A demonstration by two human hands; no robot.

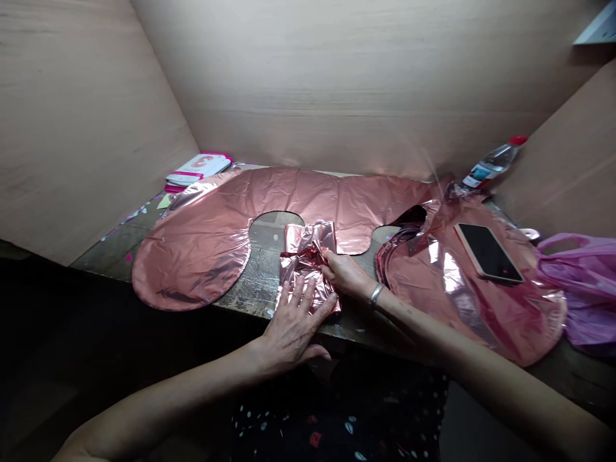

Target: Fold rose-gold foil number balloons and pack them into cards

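A folded packet of shiny rose-gold foil, like a foil balloon (308,239), lies near the table's front edge. My left hand (296,324) rests flat on its lower part, fingers spread. With closed fingers, my right hand (349,273) grips the crumpled foil at the packet's right side; a silver bracelet circles that wrist. Behind my hands stretches a large flat rose-gold foil balloon (202,250), curved in shape like a numeral 3. To the right is a stack of similar foil balloons (423,276), partly folded over.
On the right stack lies a phone (488,251). Behind it leans a plastic bottle (495,163) with a red cap. A purple plastic bag (584,289) sits at far right. Printed packages (199,168) are piled at back left. Wooden panels (308,83) enclose the table (255,285).
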